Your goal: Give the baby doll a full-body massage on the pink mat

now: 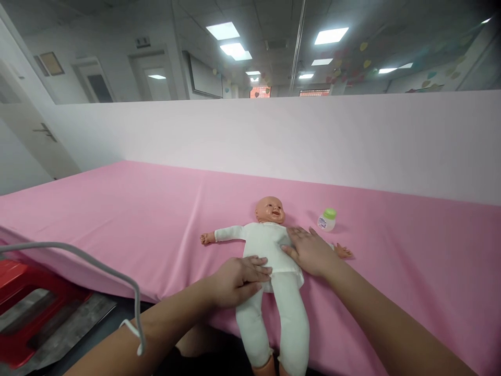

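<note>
A baby doll (270, 245) in a white top and white trousers lies on its back on a pink sheet (156, 209), its head away from me and its feet at the near edge. My left hand (238, 282) rests flat on the doll's lower belly, fingers stretched out. Higher up, my right hand (309, 248) lies on the doll's chest and shoulder at the right, fingers extended, covering much of that arm. Neither hand holds anything. Just beyond my right hand stands a small clear jar with a green lid (327, 220).
A white wall (274, 136) with a glass pane above it runs along the far side. At the lower left are a red plastic stool (35, 308) and a grey cable (97, 261) passing in front of my left forearm. A door (35, 120) stands at the far left.
</note>
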`<control>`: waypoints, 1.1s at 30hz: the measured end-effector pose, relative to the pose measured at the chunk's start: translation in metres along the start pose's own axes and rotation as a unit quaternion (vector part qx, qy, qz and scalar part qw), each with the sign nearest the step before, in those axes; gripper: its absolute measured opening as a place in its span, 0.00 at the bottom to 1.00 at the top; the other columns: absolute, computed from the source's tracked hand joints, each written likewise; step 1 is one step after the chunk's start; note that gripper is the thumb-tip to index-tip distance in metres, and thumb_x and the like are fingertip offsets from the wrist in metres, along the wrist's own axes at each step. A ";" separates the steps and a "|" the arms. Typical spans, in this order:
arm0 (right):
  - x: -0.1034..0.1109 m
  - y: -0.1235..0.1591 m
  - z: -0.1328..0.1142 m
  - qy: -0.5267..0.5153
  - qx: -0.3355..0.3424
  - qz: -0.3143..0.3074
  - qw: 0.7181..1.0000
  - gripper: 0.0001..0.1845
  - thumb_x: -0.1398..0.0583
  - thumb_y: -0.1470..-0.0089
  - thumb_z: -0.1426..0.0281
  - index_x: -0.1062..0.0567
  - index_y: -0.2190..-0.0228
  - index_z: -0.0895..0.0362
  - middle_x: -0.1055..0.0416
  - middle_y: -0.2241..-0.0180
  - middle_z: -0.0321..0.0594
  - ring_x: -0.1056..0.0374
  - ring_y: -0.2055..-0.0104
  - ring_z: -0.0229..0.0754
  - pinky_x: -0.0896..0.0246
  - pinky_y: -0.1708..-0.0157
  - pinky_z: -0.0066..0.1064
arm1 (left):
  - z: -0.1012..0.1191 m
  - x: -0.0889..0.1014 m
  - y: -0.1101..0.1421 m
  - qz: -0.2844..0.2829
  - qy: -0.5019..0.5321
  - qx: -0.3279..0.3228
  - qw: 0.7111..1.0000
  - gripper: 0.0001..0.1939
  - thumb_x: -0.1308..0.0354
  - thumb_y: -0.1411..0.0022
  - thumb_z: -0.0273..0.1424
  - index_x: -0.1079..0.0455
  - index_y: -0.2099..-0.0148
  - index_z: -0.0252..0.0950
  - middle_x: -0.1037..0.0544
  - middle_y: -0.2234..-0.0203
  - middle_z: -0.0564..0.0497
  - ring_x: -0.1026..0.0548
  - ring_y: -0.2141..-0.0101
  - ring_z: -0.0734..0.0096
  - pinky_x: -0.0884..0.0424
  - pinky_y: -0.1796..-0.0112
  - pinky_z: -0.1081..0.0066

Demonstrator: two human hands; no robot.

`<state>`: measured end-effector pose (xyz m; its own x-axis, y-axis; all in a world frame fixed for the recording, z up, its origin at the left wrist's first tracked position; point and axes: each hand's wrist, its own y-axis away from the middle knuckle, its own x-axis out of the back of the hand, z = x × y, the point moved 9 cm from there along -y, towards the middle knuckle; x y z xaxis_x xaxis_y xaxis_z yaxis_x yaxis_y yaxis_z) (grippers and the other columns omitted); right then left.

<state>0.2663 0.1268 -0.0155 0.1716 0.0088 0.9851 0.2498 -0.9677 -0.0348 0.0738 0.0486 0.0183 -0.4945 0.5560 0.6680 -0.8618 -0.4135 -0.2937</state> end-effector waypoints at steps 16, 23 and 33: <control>-0.006 0.015 0.011 -0.139 0.029 -0.041 0.989 0.61 0.33 0.48 0.41 0.47 0.26 0.57 0.53 0.24 0.52 0.52 0.24 0.64 0.48 0.30 0.57 | -0.023 0.012 -0.042 0.010 -0.008 0.005 1.000 0.28 0.46 0.26 0.45 0.33 0.29 0.45 0.32 0.31 0.45 0.37 0.30 0.47 0.52 0.29 0.46; -0.004 0.016 0.008 -0.142 0.033 -0.058 0.988 0.64 0.34 0.49 0.38 0.48 0.26 0.60 0.54 0.24 0.53 0.53 0.24 0.63 0.50 0.29 0.55 | -0.078 0.043 -0.069 0.048 -0.067 0.077 0.994 0.27 0.40 0.30 0.49 0.25 0.35 0.45 0.28 0.34 0.45 0.32 0.32 0.48 0.45 0.30 0.52; 0.004 0.025 0.005 -0.098 0.017 -0.043 0.994 0.54 0.36 0.42 0.44 0.46 0.26 0.56 0.52 0.25 0.49 0.53 0.24 0.64 0.52 0.28 0.61 | -0.107 0.066 -0.039 0.120 -0.103 0.176 0.972 0.31 0.41 0.31 0.50 0.28 0.32 0.43 0.26 0.35 0.46 0.32 0.33 0.48 0.41 0.32 0.55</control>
<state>0.2784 0.1039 -0.0135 0.3307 0.1429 0.9328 0.3028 -0.9523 0.0385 0.0626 0.1785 0.0007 -0.6112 0.2721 0.7432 -0.6155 -0.7537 -0.2303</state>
